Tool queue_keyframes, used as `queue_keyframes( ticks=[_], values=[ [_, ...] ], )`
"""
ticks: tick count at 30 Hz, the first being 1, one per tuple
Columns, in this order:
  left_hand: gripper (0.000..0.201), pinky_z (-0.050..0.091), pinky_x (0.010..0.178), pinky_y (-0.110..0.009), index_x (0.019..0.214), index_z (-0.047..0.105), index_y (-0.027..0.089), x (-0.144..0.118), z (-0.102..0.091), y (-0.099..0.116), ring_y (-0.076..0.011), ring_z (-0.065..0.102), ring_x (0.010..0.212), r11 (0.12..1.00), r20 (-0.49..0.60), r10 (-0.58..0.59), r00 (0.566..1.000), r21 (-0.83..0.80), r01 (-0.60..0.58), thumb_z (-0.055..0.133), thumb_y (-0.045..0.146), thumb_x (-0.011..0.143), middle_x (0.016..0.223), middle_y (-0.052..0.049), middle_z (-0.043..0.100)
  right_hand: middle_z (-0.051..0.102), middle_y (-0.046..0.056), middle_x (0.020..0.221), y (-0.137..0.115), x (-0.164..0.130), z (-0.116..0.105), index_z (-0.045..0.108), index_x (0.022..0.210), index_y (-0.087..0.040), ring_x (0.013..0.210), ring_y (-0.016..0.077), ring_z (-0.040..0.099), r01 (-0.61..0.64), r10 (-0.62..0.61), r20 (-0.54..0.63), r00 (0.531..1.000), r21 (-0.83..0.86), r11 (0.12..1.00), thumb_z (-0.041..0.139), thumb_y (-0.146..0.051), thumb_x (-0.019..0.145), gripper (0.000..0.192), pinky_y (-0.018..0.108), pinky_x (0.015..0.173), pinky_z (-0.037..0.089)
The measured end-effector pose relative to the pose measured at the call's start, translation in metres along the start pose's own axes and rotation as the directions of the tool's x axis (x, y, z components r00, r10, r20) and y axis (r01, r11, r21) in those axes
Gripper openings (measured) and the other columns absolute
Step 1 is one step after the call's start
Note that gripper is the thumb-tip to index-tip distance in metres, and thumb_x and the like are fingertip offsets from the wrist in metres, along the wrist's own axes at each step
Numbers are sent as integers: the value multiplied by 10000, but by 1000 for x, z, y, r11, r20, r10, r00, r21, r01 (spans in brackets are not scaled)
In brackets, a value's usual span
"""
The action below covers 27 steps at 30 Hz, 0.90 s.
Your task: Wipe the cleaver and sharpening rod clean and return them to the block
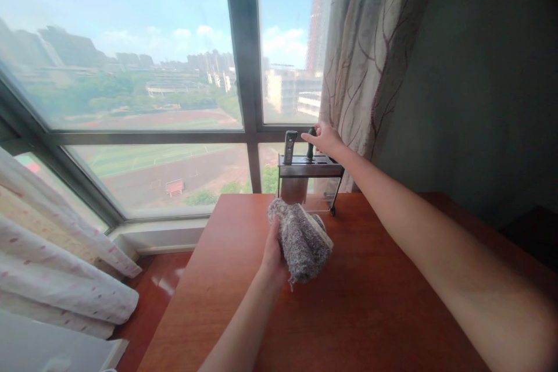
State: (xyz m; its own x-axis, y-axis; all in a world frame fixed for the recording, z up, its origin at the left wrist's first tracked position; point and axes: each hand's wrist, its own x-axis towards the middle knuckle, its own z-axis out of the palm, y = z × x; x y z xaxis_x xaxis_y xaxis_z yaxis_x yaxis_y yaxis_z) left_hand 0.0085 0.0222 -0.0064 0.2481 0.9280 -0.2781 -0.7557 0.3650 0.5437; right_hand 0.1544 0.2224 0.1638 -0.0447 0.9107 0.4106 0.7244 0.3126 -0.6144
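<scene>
A bunched grey cloth [305,242] is gripped in my left hand [274,253] above the wooden table, its folds hanging to the right of my fingers. At the table's far edge stands a knife block [311,170] with a metal top and see-through sides. Two handles rise from its slots. My right hand [325,138] reaches over the block, thumb and fingers closed around the top of the black handle [311,148]. Left of it, a second knife handle [289,147] with a grey face stands upright and untouched. A wide blade shows below through the block's front.
The red-brown table [204,296] reaches up to a large window with a dark frame [246,70]. A patterned curtain [361,40] hangs close behind the block on the right. Another pale curtain [61,261] hangs at the left.
</scene>
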Motion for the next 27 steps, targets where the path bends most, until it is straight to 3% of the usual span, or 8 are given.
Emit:
queue_keyframes(
  ticks=[4,8,13,17,21,27],
  values=[
    [802,459,954,-477,1282,526,137,4,-4,-1,-329,624,1066,997,13,78,997,-6,-78,482,731,745,1119,-147,687,728,53,799,-1,-2,5,591,835,-194,504,152,635,33,-36,80,996,31,999,580,-423,829,230,260,480,491],
    [755,455,964,-476,1295,517,154,6,-7,-2,-321,619,1081,997,10,81,997,-19,-81,499,690,764,1136,-133,683,724,36,718,-10,2,-5,577,692,-200,497,150,637,79,-81,91,993,25,997,602,-409,818,246,265,523,505],
    [708,459,963,-472,1242,568,149,7,-9,-6,-319,615,1090,998,6,54,999,-35,-54,505,674,772,1117,-132,692,727,42,753,-24,12,-30,600,752,-202,549,173,656,103,-105,34,994,47,994,577,-424,826,235,299,551,531],
    [672,476,931,-467,1191,611,157,7,-10,-10,-317,613,1093,999,26,30,999,-29,-29,503,673,773,1115,-135,695,714,63,749,-39,25,-60,608,766,-198,524,186,639,164,-156,-85,984,94,982,589,-414,814,222,333,510,543],
    [654,482,907,-478,1159,636,158,6,-10,-14,-326,618,1079,999,65,40,997,9,-40,532,662,756,1077,-144,707,699,57,717,-54,39,-86,618,794,-209,532,199,638,256,-255,-146,956,-11,967,661,-379,769,177,351,519,544],
    [597,480,913,-463,1136,645,142,6,-8,-14,-317,628,1066,998,70,-32,997,-56,36,538,610,781,1072,-142,711,695,61,739,-68,50,-97,622,800,-167,583,175,651,270,-280,-194,940,-75,960,667,-371,791,209,326,581,517]
  ],
)
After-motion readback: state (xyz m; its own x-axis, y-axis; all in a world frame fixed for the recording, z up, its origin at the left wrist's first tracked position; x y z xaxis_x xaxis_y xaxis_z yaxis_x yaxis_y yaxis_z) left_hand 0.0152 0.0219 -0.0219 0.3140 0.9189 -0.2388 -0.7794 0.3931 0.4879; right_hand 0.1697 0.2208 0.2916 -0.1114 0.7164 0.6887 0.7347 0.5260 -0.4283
